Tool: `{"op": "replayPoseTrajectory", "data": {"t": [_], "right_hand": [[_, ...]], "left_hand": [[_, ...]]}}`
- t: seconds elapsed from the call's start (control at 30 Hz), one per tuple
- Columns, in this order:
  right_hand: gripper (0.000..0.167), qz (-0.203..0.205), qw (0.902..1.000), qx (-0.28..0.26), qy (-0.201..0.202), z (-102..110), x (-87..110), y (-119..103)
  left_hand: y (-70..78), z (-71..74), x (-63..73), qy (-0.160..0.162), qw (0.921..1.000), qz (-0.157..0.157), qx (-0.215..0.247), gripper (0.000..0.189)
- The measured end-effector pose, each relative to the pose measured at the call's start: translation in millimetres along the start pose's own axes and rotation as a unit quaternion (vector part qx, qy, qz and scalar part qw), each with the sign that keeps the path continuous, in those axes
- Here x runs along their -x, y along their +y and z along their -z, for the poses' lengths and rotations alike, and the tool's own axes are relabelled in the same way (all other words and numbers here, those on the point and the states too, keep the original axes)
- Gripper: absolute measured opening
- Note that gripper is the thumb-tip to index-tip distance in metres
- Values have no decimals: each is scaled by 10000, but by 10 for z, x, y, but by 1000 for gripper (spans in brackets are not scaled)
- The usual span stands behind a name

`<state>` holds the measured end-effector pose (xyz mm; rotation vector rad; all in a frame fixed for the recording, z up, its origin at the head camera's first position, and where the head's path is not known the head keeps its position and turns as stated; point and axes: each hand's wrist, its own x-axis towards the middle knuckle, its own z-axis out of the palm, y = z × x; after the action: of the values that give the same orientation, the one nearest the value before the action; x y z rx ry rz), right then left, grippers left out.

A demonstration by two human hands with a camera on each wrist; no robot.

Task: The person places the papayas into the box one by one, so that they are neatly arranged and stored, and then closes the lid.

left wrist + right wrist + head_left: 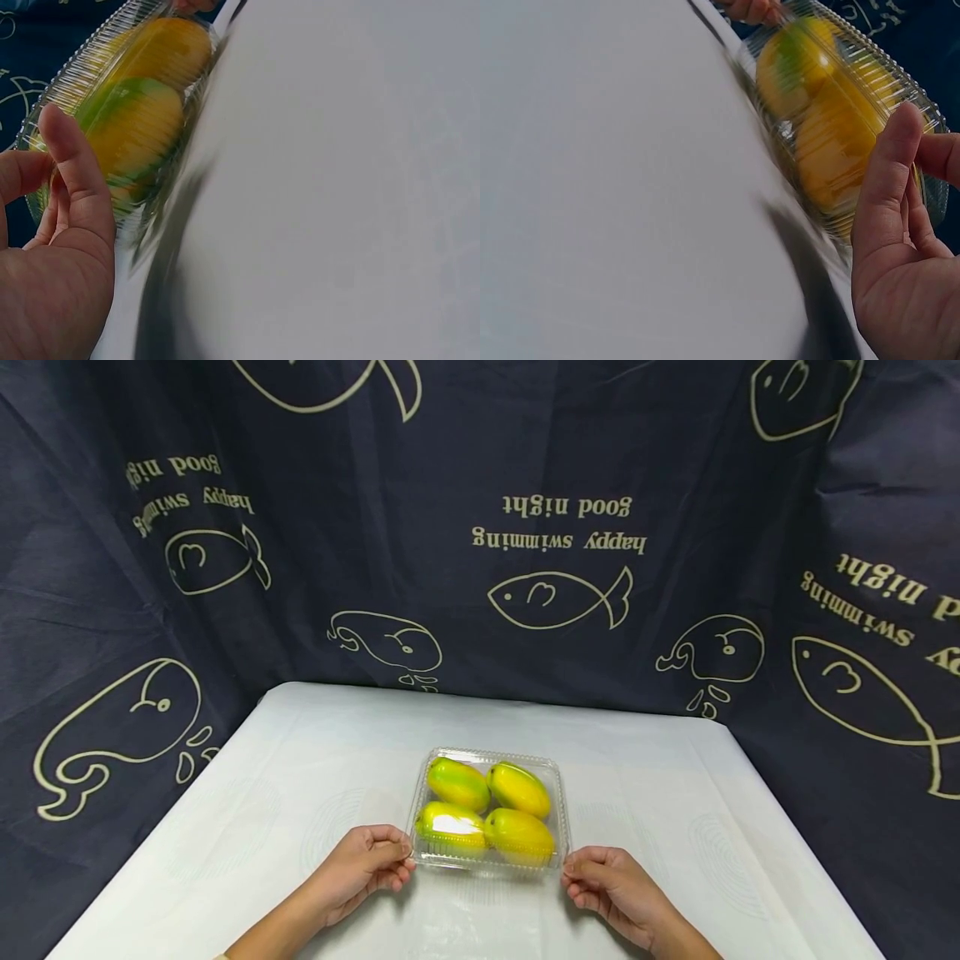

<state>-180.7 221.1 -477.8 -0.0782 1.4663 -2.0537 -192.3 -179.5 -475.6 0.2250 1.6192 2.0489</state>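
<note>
A clear plastic clamshell box [491,865] with a ribbed rim is at the near middle of the white table, its lid over several yellow-green mangoes [519,837]. At the box's near left corner my left hand [367,864] pinches the rim between thumb and fingers. My right hand [615,889] pinches the near right corner in the same way. Both wrist views show the box's ribbed side tilted in the picture, with mangoes behind the plastic. Whether the box touches the table or is slightly raised, I cannot tell.
The white table [675,793] has faint ring patterns on its cover. Dark blue curtains [450,485] with pale fish and whale drawings and upside-down lettering stand behind it and along both sides.
</note>
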Motion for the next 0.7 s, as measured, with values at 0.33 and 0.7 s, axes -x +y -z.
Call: {"op": "replayPoseTrajectory", "data": {"t": [0.33,0.7], "right_hand": [[12,13,10000,-5,-5,25,-33,-4],[13,22,10000,58,-6,28,-37,-17]], "left_hand": [[-11,8,-20,87,9999,-22,-67,16],[-3,9,-29,91,9999,-20,-72,17]]}}
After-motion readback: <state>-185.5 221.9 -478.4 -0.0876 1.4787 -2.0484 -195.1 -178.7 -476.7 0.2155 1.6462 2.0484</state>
